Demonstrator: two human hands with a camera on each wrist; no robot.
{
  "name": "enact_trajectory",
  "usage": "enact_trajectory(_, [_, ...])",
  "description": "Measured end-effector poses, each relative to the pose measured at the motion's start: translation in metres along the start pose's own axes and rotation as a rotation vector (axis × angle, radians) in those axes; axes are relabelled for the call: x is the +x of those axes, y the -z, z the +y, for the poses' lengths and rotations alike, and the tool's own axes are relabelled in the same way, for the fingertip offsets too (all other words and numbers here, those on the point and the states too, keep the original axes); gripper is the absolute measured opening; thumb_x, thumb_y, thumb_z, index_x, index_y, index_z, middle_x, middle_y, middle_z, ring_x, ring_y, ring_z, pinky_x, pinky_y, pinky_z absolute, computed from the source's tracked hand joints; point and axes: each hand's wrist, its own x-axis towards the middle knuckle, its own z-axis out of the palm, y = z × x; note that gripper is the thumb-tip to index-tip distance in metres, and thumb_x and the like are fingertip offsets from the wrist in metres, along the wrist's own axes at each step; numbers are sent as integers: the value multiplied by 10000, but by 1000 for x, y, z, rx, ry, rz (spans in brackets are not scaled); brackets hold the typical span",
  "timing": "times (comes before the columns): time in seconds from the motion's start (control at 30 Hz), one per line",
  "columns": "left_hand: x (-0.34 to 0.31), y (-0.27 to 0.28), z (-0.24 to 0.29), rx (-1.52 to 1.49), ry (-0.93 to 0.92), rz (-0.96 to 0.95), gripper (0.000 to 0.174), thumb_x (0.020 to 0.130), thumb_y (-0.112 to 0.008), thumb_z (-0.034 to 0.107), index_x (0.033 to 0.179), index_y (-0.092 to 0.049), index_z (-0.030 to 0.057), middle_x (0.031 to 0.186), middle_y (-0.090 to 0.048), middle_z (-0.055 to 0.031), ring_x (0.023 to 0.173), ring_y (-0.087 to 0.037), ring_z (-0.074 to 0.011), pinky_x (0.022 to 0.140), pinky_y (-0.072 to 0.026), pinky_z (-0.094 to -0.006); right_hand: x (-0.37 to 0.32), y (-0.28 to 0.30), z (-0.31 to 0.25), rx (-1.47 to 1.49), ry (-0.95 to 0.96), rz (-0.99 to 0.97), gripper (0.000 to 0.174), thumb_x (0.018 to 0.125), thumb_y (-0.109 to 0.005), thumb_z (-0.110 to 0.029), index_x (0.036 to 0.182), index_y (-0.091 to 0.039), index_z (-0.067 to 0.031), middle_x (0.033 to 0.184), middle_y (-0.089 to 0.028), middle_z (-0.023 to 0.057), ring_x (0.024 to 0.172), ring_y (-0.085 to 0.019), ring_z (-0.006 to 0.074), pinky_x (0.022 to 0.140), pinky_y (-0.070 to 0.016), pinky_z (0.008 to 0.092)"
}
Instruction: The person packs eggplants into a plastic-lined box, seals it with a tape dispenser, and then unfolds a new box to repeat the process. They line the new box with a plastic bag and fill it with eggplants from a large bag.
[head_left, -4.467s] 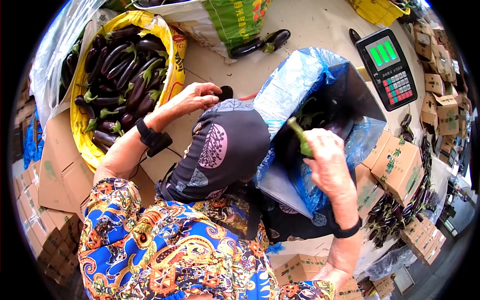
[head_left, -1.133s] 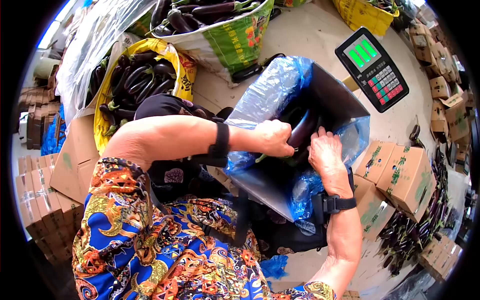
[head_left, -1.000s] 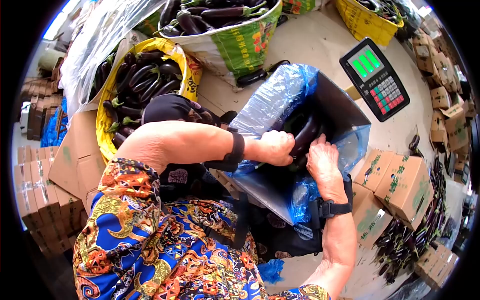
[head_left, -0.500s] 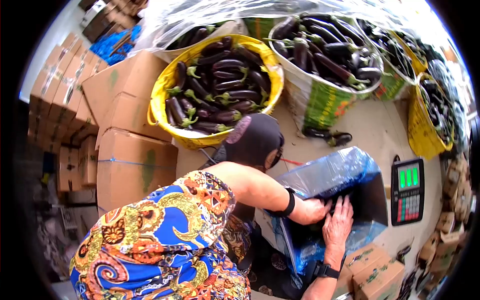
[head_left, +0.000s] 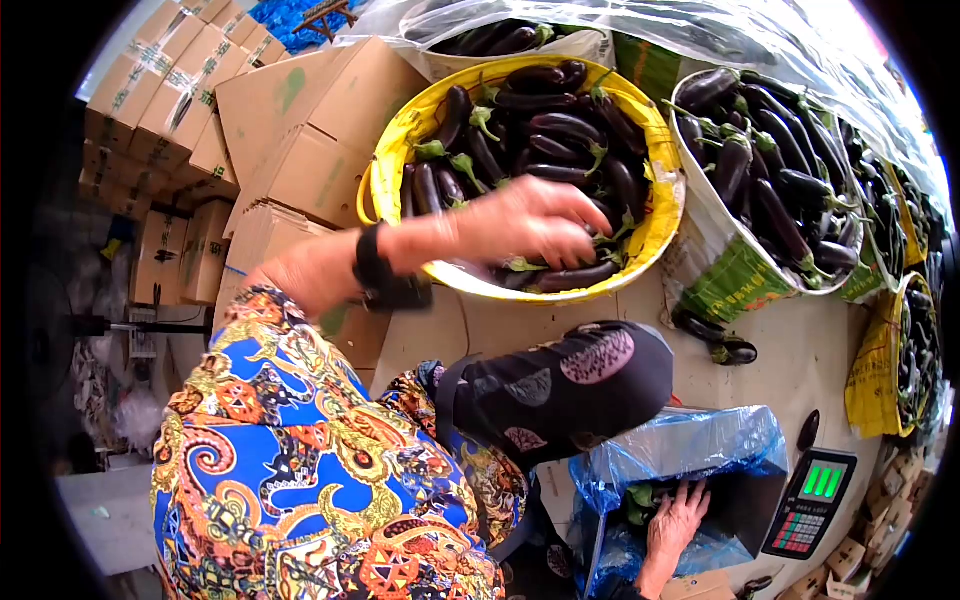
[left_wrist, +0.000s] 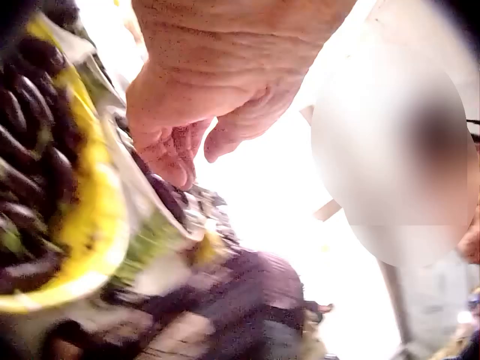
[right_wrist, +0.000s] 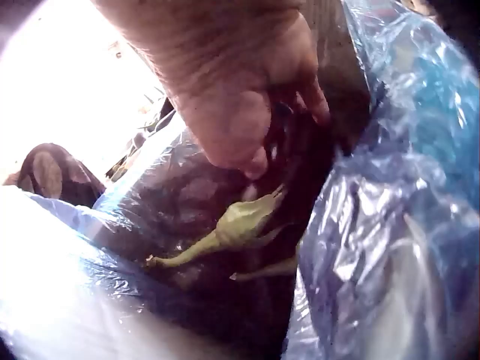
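Observation:
My left hand [head_left: 530, 225] hangs over the yellow-lined basket [head_left: 655, 145] of dark eggplants [head_left: 565, 125], blurred in the head view. The left wrist view shows this hand [left_wrist: 210, 90] with fingers loosely bent and nothing between them, beside the yellow rim [left_wrist: 97, 217]. Inside the box with the blue plastic liner [head_left: 690, 440], my right hand [head_left: 678, 522] rests with spread fingers. In the right wrist view, that hand [right_wrist: 232, 97] touches dark eggplants near a green eggplant cap [right_wrist: 244, 223]; shadow partly hides its fingertips.
A white basket [head_left: 720, 245] of eggplants stands right of the yellow one, with loose eggplants [head_left: 715, 338] on the floor below. The scale display [head_left: 812, 503] is right of the box. Cardboard boxes [head_left: 320, 150] stand at left; a knee [head_left: 600, 385] is between basket and box.
My left hand has left the blue-lined box and moved up and left to the yellow basket. My right hand remains in the box. The head view has swung toward the baskets.

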Motion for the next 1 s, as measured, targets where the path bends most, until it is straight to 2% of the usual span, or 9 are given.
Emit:
enact_trajectory(0.07, [8, 84, -66, 379, 26, 178, 323, 887, -677, 133, 1186, -650, 14, 908, -700, -61, 860, -655, -114, 782, -551, -293, 2, 2, -4, 8, -17, -8, 433, 899, -600, -147, 1301, -567, 9, 1472, -415, 260, 1313, -373, 516, 1118, -327, 533])
enact_trajectory(0.13, [-3, 155, -124, 1034, 44, 190, 319, 808, -665, 126, 1118, -670, 51, 901, -698, -142, 861, -681, -293, 778, -550, -395, 4, 6, -9, 30, -31, -32, 405, 902, -594, -145, 1272, -578, 19, 1463, -422, 264, 1306, -380, 517, 1113, -333, 535])
enact_trajectory(0.23, [-26, 196, -186, 1301, 83, 101, 347, 713, -632, 80, 1057, -680, 89, 896, -674, -183, 886, -632, -425, 775, -528, -493, 5, 8, -12, 50, -50, -57, 371, 908, -586, -140, 1237, -590, 30, 1441, -441, 271, 1292, -393, 516, 1107, -339, 537])
enact_trajectory(0.53, [-33, 159, -219, 1704, -47, -365, 208, 649, -717, 139, 854, -696, 169, 919, -598, -17, 1056, -490, -278, 773, -421, -403, 13, 1, -1, 35, 13, -69, 270, 917, -565, -120, 1141, -623, 19, 1276, -545, 256, 1210, -442, 506, 1072, -353, 557])
enact_trajectory(0.63, [-24, 148, -178, 1422, 110, -188, 328, 606, -763, 145, 930, -711, 125, 961, -628, -33, 981, -531, -284, 809, -461, -407, 15, -3, 1, 60, 28, -8, 324, 893, -584, -129, 1192, -612, -9, 1280, -547, 244, 1223, -440, 487, 1054, -376, 535])
enact_trajectory(0.77, [-7, 79, -73, 384, -104, 158, 440, 707, -801, 23, 1131, -691, 58, 1126, -689, -62, 1028, -647, -214, 916, -514, -363, 18, -1, -1, 116, -28, -16, 379, 871, -613, -148, 1199, -588, 40, 1298, -542, 260, 1212, -465, 476, 1040, -396, 523])
enact_trajectory(0.83, [0, 43, -18, 510, -401, 48, 535, 707, -770, -66, 1220, -650, 30, 1252, -634, -100, 1193, -577, -208, 1027, -455, -347, 17, 9, -5, 177, -54, 26, 403, 851, -650, -145, 1202, -588, 43, 1287, -557, 274, 1220, -482, 452, 1050, -399, 505])
enact_trajectory(0.9, [8, 1, 11, -23, -481, -77, 599, 649, -758, -114, 1225, -639, 1, 1325, -577, -170, 1293, -508, -269, 1089, -409, -392, 14, 25, -2, 274, -27, 217, 373, 890, -659, -130, 1214, -607, 49, 1244, -601, 269, 1133, -564, 444, 1017, -445, 471])
enact_trajectory(1.0, [35, -62, 44, -126, -787, -317, 615, 654, -808, -34, 1244, -642, 22, 1357, -555, -201, 1264, -536, -295, 1064, -435, -415, 8, 97, -25, 1229, -401, 67, 573, 960, -662, -272, 1437, -477, -14, 1327, -603, 179, 1186, -600, 231, 936, -489, 317])
